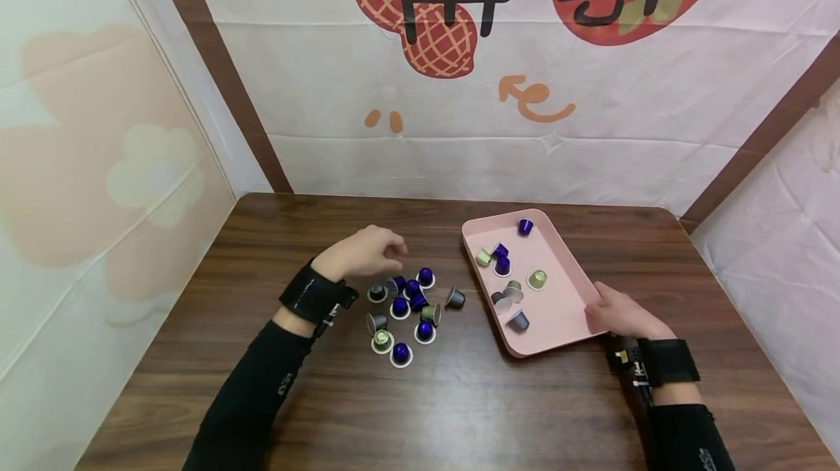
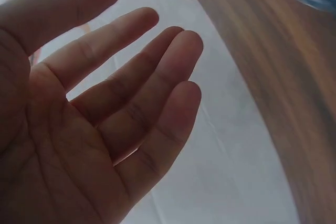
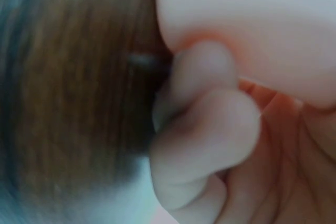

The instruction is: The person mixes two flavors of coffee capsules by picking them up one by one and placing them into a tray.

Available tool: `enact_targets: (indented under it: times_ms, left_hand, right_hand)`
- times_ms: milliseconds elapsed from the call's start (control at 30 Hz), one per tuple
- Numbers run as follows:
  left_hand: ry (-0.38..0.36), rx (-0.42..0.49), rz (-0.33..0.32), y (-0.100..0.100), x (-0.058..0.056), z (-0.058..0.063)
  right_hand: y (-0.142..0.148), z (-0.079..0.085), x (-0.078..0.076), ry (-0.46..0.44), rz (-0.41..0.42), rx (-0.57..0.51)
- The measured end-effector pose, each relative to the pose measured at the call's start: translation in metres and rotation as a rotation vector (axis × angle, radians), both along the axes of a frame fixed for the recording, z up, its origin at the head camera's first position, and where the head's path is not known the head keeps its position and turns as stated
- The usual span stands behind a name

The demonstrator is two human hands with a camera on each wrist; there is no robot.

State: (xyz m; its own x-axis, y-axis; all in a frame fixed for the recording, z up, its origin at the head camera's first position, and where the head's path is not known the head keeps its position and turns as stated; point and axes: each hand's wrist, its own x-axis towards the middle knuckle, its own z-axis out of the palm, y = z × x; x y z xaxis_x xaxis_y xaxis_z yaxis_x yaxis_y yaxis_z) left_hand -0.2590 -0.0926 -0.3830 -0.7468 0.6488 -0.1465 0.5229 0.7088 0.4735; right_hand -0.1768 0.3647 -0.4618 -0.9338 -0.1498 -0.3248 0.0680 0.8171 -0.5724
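My left hand (image 1: 367,251) hovers beside the far edge of a cluster of coffee capsules on the table, fingers loosely extended and palm bare in the left wrist view. The cluster mixes blue capsules (image 1: 400,353), green capsules (image 1: 382,341) and grey capsules (image 1: 455,298), some standing on their rims and others on their sides. To the right lies a pink tray (image 1: 564,303) with several blue, green and grey capsules spread inside. My right hand (image 1: 623,312) grips the tray's right front corner, its fingers curled against the underside of the edge in the right wrist view.
The brown wooden table (image 1: 485,413) runs back to a white printed cloth wall (image 1: 315,77). Another printed cloth (image 1: 98,128) hangs along the left side, and a white sheet (image 1: 787,252) along the right.
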Motion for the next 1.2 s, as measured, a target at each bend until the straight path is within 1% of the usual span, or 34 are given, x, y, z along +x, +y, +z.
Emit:
enact_targets:
  times_ms: [67,167,267,367,533,767,900,1067,1200]
  left_hand:
    - [-0.009,-0.013,0.029,-0.011,0.004,-0.008]
    - [-0.015,-0.040,0.081,-0.022,0.010,-0.018]
    - [-0.032,-0.061,0.139,-0.029,0.016,-0.025]
    - [-0.039,-0.076,0.175,-0.032,0.019,-0.031]
    - [-0.026,-0.079,0.184,-0.031,0.020,-0.040]
    - [-0.034,-0.062,0.195,-0.031,0.021,-0.045]
    - [-0.035,-0.054,0.190,-0.029,0.021,-0.051]
    - [-0.041,-0.051,0.186,-0.027,0.019,-0.059]
    - [-0.040,-0.053,0.181,-0.029,0.016,-0.064]
  right_hand:
    - [0.001,0.000,0.001,-0.006,-0.005,0.003]
    - [0.002,-0.001,0.002,-0.005,-0.002,0.022]
    - [0.003,-0.001,0.002,0.007,0.006,0.036]
    - [0.003,-0.002,0.003,0.013,0.019,0.035]
    - [0.002,-0.002,0.004,0.015,0.015,0.020]
    - [0.000,-0.002,0.002,0.018,0.013,0.020]
    - [0.001,-0.001,0.001,0.019,0.013,0.026]
    - [0.000,-0.001,0.001,0.020,0.024,0.016]
    - [0.000,0.001,0.001,0.014,0.020,0.020]
